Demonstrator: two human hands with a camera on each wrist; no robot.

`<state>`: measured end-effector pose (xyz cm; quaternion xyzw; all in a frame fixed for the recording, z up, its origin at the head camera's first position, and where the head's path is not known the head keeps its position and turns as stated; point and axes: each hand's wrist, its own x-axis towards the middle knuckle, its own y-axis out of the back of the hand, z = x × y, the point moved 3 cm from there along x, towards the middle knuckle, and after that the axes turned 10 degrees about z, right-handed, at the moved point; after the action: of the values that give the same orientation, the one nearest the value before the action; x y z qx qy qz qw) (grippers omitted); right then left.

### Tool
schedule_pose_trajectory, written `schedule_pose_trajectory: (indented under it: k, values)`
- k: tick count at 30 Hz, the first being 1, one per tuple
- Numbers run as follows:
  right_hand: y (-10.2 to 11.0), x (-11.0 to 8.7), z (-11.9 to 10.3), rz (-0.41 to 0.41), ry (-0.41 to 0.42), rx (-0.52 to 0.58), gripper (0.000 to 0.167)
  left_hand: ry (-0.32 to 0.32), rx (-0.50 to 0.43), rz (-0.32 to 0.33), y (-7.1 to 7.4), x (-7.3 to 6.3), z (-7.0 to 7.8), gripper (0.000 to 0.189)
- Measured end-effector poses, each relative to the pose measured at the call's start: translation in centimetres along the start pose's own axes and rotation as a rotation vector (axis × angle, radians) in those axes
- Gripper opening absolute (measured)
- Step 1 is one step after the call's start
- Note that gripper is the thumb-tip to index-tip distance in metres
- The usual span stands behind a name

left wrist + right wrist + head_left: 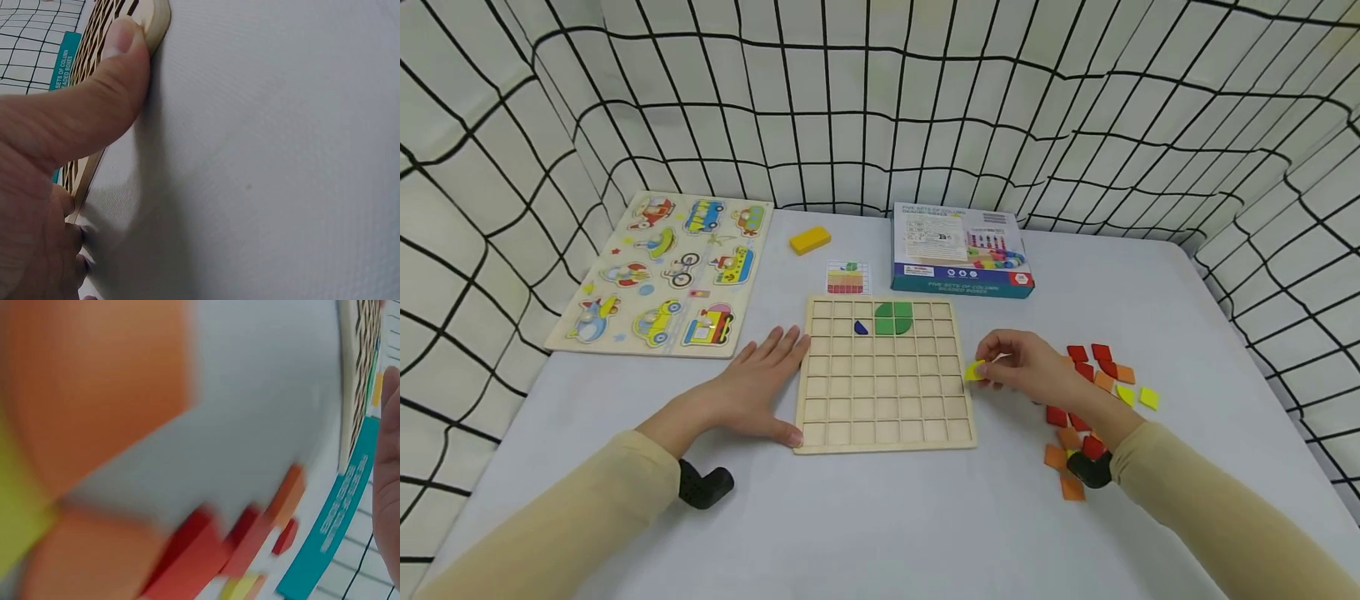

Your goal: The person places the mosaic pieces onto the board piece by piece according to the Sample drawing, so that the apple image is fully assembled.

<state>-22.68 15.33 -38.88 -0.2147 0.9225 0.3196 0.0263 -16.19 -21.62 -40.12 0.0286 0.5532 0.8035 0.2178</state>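
A wooden grid board (875,410) lies flat on the table. Four-part green rounded pieces (893,318) fill cells near its top, with a small dark blue piece (861,328) to their left. My left hand (751,388) is spread along the board's left side, fingers straight. In the left wrist view its thumb (119,81) rests on the board's corner. Just off the board's right edge, my right hand (1028,365) pinches a yellow tile (974,371) between thumb and fingers. The right wrist view shows only part of that hand, and not the held tile.
Loose red, orange and yellow tiles (1072,489) are scattered under and beside the right forearm. Behind the board are a small pattern card (847,279), a yellow block (810,240) and a box (962,286). A vehicle puzzle (647,275) lies left; black netting (865,108) surrounds the table.
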Motion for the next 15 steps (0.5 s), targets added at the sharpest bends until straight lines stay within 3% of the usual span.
schedule_pose_trajectory:
  k: [6, 15]
  values:
    - [-2.3, 2.8, -3.2, -0.013, 0.053, 0.065, 0.022, 0.000, 0.010, -0.010, 0.2, 0.0, 0.3, 0.133]
    - [-8.0, 7.7, -7.9, -0.023, 0.131, -0.096, 0.014, 0.000, 0.012, -0.017, 0.0, 0.0, 0.0, 0.132]
